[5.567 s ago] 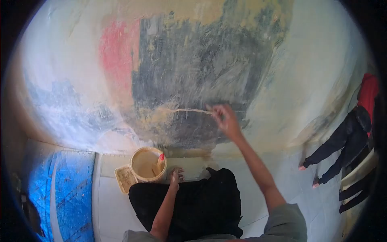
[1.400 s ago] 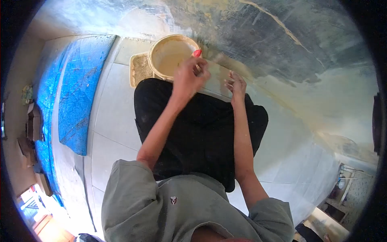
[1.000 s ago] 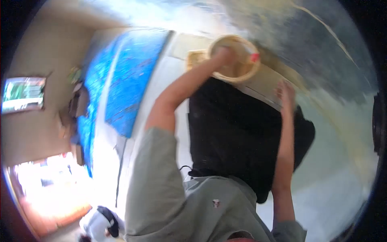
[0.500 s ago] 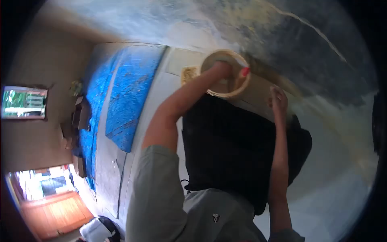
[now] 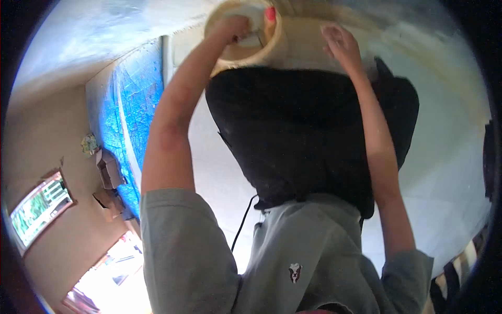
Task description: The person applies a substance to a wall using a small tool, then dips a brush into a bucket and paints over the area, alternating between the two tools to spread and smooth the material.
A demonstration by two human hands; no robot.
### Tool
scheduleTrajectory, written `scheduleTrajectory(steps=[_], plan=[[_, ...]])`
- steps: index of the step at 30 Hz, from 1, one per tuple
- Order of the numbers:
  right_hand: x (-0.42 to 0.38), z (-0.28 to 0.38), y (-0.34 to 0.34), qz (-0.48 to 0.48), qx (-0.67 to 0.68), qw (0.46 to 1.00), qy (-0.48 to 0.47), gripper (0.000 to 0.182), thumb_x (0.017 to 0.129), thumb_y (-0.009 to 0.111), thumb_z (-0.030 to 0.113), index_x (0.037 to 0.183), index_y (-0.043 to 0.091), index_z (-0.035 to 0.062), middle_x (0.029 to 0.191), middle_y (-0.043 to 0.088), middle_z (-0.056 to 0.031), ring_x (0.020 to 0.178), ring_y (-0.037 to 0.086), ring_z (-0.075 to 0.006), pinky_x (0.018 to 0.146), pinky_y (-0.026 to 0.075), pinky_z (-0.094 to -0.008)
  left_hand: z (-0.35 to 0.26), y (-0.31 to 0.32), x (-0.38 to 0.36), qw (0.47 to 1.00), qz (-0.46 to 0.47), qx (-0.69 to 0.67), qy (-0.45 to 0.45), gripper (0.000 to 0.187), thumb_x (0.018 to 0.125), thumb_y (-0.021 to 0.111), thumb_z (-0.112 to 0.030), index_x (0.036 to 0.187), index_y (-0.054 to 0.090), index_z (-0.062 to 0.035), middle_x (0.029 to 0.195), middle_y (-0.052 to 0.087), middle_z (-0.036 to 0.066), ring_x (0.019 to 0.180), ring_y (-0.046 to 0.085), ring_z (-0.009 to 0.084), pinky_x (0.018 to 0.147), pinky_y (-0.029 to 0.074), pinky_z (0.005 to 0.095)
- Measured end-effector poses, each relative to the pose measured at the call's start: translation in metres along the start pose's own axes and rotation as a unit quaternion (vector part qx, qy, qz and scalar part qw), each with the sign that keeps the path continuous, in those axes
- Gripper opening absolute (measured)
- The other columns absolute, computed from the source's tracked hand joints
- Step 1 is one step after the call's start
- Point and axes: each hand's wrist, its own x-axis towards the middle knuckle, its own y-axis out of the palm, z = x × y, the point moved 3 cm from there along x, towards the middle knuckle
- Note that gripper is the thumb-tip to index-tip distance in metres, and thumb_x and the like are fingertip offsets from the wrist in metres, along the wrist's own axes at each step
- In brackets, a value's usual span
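**Left hand inside the bucket, right hand beside it**

Since half a second ago the view has tipped further down, so the bucket (image 5: pixel 246 36) now sits at the top edge of the picture and the wall with the crack is almost out of sight. Over the same time the left hand (image 5: pixel 232 27) has stayed at the mouth of the bucket.

That hand reaches over the near rim and into the pale, cream-coloured inside. Its fingers are curled, but whether they grasp something in there I cannot tell, because the hand itself hides it. A tool with a red tip (image 5: pixel 270 13) stands in the bucket, leaning on the far rim just beside the left hand.

On the other side, the right hand (image 5: pixel 341 42) is near the bucket but does not touch it. Its fingers are loosely spread and hold nothing, and they lie at the yellowish strip along the foot of the wall.

Both forearms stretch forward over the black trousers (image 5: pixel 314 131) of the person, who sits on the pale floor (image 5: pixel 219 172). At the left edge of the floor lies a blue sheet (image 5: pixel 130 115), well apart from the bucket.
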Motion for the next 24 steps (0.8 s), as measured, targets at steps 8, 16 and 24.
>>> scheduleTrajectory(steps=[8,16,24], plan=[[-0.001,0.03,0.0,0.036,-0.117,0.992,0.011,0.023,0.093,0.05,0.026,0.101,0.057,0.0054,0.086,0.06,-0.0086,0.066,0.061,-0.0169,0.063,0.049,-0.0314,0.012,0.015,0.022,0.998,0.039,0.042,-0.023,0.019,0.08,0.059,-0.019,0.077,0.066,-0.001,0.064,0.059,0.013,0.059,0.06,0.0247,0.056,0.046,0.0394],[-0.005,0.024,0.004,0.026,-0.119,0.993,-0.003,0.021,0.092,0.053,0.022,0.102,0.057,0.0047,0.093,0.06,-0.0101,0.08,0.06,-0.0205,0.07,0.048,-0.0308,0.001,0.009,0.018,0.998,-0.013,0.032,-0.048,0.018,0.076,0.063,-0.021,0.077,0.066,-0.0032,0.069,0.063,0.014,0.061,0.061,0.0257,0.058,0.047,0.0392],[-0.001,0.01,0.005,-0.024,-0.124,0.991,-0.037,0.018,0.082,0.055,0.02,0.093,0.059,0.006,0.084,0.065,-0.01,0.079,0.063,-0.0243,0.073,0.048,-0.0346,-0.017,0.011,0.022,0.998,-0.025,0.042,-0.031,0.021,0.069,0.063,-0.017,0.081,0.067,-0.0002,0.085,0.066,0.02,0.082,0.065,0.0322,0.072,0.05,0.042]])
